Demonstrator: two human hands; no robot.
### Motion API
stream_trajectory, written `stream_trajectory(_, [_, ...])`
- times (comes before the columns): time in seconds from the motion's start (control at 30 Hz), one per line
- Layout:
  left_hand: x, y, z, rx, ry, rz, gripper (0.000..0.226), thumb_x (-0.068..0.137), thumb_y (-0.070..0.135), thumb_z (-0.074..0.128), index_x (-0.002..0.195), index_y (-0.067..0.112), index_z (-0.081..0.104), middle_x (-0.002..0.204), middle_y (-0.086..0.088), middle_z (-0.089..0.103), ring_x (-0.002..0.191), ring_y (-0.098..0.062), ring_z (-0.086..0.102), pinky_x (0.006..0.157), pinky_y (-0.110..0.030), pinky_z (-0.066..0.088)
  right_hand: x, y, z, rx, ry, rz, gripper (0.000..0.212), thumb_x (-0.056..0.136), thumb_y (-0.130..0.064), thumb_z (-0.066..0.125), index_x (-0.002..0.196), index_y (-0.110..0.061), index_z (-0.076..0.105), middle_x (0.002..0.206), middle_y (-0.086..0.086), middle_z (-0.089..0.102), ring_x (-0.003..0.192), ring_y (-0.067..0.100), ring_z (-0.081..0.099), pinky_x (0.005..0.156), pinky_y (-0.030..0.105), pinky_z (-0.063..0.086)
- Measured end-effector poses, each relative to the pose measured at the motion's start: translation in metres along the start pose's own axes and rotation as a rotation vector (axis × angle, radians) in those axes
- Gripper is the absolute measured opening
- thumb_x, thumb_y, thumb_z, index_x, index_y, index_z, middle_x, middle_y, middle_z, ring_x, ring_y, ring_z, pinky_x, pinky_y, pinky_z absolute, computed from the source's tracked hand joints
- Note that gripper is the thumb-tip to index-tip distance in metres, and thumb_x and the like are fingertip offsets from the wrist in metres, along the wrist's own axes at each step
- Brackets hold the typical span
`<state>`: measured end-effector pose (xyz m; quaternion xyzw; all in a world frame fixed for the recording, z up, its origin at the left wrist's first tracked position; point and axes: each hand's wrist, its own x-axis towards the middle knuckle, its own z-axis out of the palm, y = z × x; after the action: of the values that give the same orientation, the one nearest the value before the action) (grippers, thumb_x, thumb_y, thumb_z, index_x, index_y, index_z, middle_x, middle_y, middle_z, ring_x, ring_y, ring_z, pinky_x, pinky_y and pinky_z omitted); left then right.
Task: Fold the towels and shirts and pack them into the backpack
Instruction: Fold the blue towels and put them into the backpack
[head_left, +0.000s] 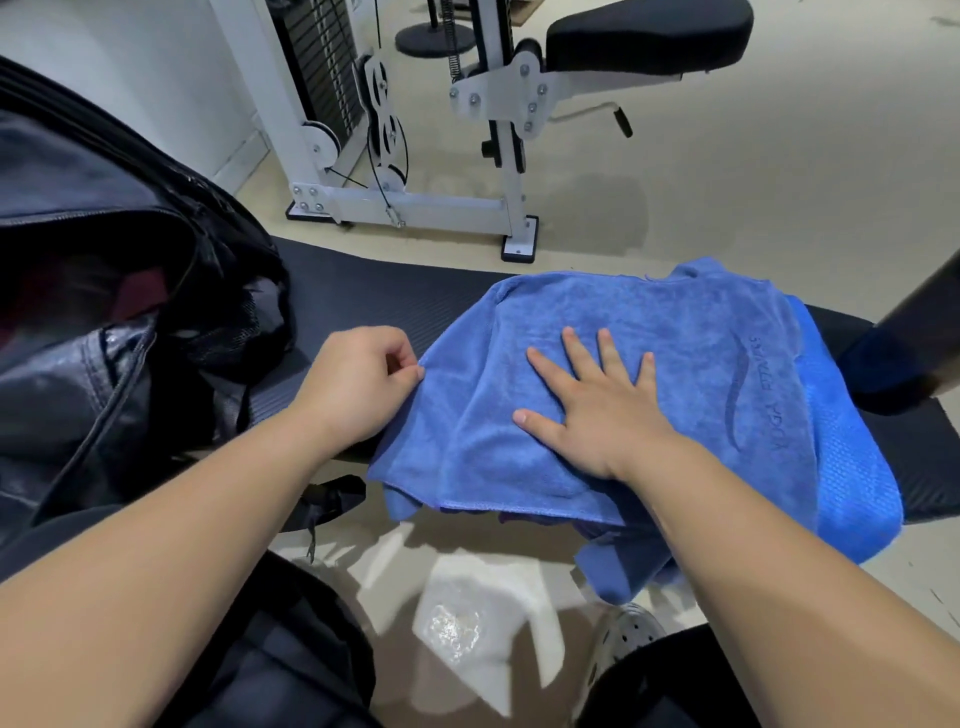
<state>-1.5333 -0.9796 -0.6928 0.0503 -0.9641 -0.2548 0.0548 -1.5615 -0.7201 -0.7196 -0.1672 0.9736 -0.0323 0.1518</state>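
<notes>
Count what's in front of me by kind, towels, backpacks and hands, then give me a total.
Blue towels: 2, the plush towel on top of the textured towel
Backpacks: 1, the black backpack, open
Hands: 2, left hand pinching the plush towel's edge, right hand flat on it
Total: 5

A plush blue towel (649, 353) lies folded across the middle of the desk (363, 296), rumpled, its front hem hanging over the near edge. A dark swoosh logo and lettering mark its right part. The right hand (597, 410) rests flat on it and the left hand (358, 384) pinches its left edge. Under it, a brighter blue mesh towel (852, 483) shows along the right side and droops over the near edge. A black backpack (93, 208) stands unzipped at the desk's left end, with something dark red inside.
</notes>
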Motion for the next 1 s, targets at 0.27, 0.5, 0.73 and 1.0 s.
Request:
stream_trajectory(0.27, [0.026,-0.008,-0.027,-0.476,0.376,-0.390,0.011,0.093,0.019,0.055,0.089,0.011,0.062,0.075,0.004,0.058,0.065,-0.011,0.050,0.055,-0.018,0.041,0.003,-0.003,-0.013,-0.006,-0.043,0.021,0.084,0.085,-0.085,0.028,0.156,-0.051,-0.002,0.168,-0.006,-0.014,0.153,0.029,-0.018,0.116,0.069,-0.008])
stream_trajectory(0.5, [0.018,0.008,-0.012,-0.743,0.047,-0.371,0.008,0.090,0.014,0.069,0.082,0.014,0.071,0.078,-0.006,0.070,0.071,-0.018,0.060,0.070,-0.035,0.049,-0.003,-0.023,-0.029,0.309,0.344,-0.186,0.064,0.092,-0.058,0.055,0.150,-0.033,0.042,0.145,-0.003,0.047,0.136,0.024,0.038,0.114,0.047,0.031])
stream_trajectory(0.73, [0.010,0.018,-0.013,-1.012,-0.254,-0.199,0.045,0.084,-0.009,0.067,0.122,0.014,0.067,0.089,-0.008,0.073,0.083,-0.019,0.068,0.083,-0.032,0.056,0.006,-0.055,-0.018,0.379,0.164,-0.352,0.048,0.099,-0.045,0.052,0.144,-0.031,0.047,0.140,-0.001,0.057,0.129,0.025,0.049,0.106,0.044,0.040])
stream_trajectory(1.0, [0.032,0.000,-0.039,-0.256,0.085,-0.092,0.040,0.076,0.002,0.061,0.102,0.031,0.071,0.083,0.005,0.072,0.074,-0.012,0.064,0.073,-0.026,0.050,0.042,-0.046,-0.038,0.078,0.187,-0.208,0.056,0.097,-0.058,0.045,0.141,-0.026,0.051,0.157,0.000,0.038,0.150,0.026,0.021,0.122,0.055,0.012])
